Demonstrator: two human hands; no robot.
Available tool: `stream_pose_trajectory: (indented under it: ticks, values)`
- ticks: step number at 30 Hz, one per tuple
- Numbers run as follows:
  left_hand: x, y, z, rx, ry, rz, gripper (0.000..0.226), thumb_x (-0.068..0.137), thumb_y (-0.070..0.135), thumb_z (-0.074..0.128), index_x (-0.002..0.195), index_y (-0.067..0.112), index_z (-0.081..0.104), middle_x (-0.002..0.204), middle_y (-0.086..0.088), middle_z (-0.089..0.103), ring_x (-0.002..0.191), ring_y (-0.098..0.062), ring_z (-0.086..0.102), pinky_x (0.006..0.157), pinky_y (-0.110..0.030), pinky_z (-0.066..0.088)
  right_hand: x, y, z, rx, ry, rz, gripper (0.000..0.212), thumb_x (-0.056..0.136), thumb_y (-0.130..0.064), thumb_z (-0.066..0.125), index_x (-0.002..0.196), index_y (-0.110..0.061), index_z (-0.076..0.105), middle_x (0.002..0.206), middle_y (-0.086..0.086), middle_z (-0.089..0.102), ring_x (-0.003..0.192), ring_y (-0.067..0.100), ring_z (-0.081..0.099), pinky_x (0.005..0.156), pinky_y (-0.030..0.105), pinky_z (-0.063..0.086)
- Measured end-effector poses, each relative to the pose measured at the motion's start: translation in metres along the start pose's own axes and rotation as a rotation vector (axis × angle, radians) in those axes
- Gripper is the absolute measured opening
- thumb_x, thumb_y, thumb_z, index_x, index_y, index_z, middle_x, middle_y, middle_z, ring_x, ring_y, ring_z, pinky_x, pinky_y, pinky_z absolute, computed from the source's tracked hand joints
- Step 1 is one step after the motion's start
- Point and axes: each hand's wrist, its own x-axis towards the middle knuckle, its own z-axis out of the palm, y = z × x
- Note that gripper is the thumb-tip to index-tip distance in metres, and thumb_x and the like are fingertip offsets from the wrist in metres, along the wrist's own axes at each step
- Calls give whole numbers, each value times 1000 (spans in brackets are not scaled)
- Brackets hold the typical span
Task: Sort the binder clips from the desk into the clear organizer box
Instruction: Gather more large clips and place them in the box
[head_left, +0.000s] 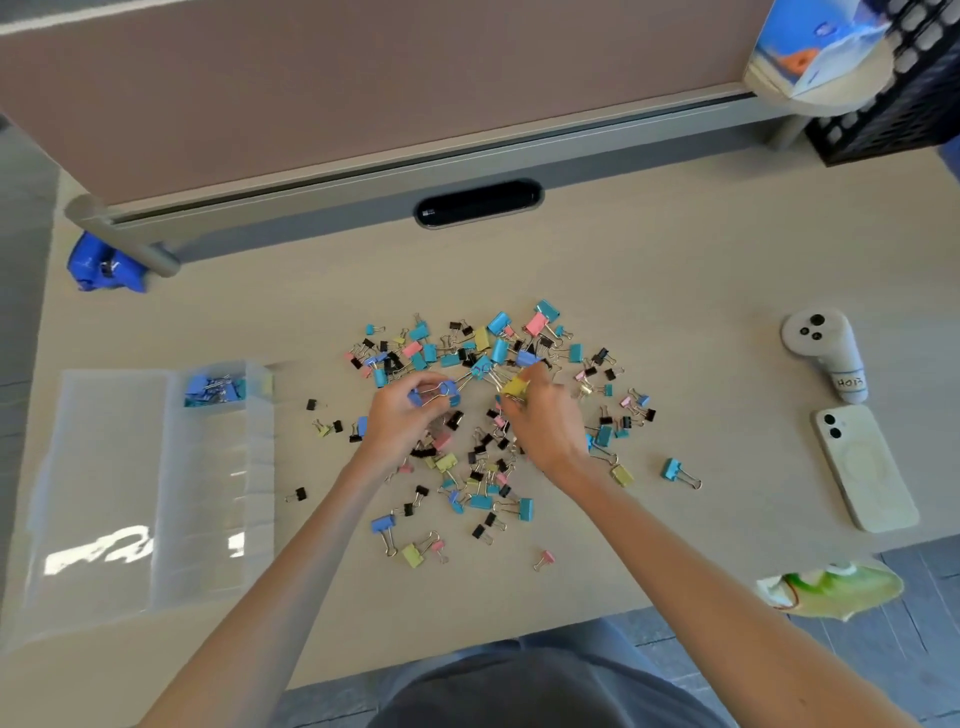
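A heap of binder clips (483, 358) in blue, teal, pink, yellow and black is spread over the middle of the desk. My left hand (402, 421) grips blue binder clips (434, 392) above the heap's left part. My right hand (543, 415) pinches a yellow binder clip (516, 387) near the heap's centre. The clear organizer box (156, 483) lies open at the left, its lid folded out to the left. Its far compartment holds several blue and teal clips (213, 389); the other compartments look bare.
A white controller (826, 351) and a phone (862, 467) lying face down sit at the right. A blue object (104, 265) lies at the far left by the partition. A cable slot (478, 202) is behind the heap. A black crate (898, 104) stands far right.
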Motion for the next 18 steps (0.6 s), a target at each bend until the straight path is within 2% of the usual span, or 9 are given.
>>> stream_pose_trajectory:
  ticks: [3, 6, 9, 11, 13, 18]
  values:
    - [-9, -14, -21, 26, 57, -13, 29, 84, 12, 71, 108, 27, 67, 108, 17, 60, 88, 14, 56, 78, -5, 40, -2, -16, 15, 39, -64, -59, 36, 94, -28, 57, 123, -10, 45, 87, 5, 68, 60, 15, 60, 47, 24, 45]
    - [-20, -31, -46, 17, 121, -31, 29, 82, 12, 71, 109, 21, 69, 107, 14, 63, 96, 11, 54, 87, -14, 41, -4, -36, 30, 61, -119, -111, 38, 94, -28, 58, 125, -10, 46, 99, 8, 68, 66, 16, 62, 56, 29, 52]
    - [-29, -49, -77, 9, 184, -41, 27, 82, 10, 71, 107, 18, 70, 101, 20, 64, 91, 13, 56, 83, -26, 46, -6, -62, 48, 80, -176, -172, 37, 94, -29, 57, 124, -11, 45, 94, 7, 66, 77, 21, 64, 63, 33, 54]
    - [-35, -58, -98, -6, 224, -40, 25, 82, 9, 71, 104, 19, 70, 100, 21, 64, 90, 14, 56, 82, -25, 46, -5, -82, 63, 72, -204, -202, 37, 94, -30, 58, 124, -11, 45, 90, 3, 62, 77, 21, 62, 65, 34, 54]
    - [-40, -66, -118, -10, 253, -42, 25, 82, 9, 71, 103, 22, 69, 100, 19, 65, 93, 12, 57, 87, -20, 44, -4, -101, 79, 80, -213, -228, 37, 93, -29, 59, 122, -11, 47, 86, 2, 61, 68, 18, 59, 59, 33, 53]
    - [-49, -90, -171, -36, 299, -56, 26, 80, 9, 73, 100, 25, 69, 100, 23, 65, 90, 13, 58, 82, -22, 46, -4, -147, 117, 108, -236, -257, 32, 90, -27, 63, 117, -14, 50, 80, 5, 64, 65, 18, 61, 59, 38, 52]
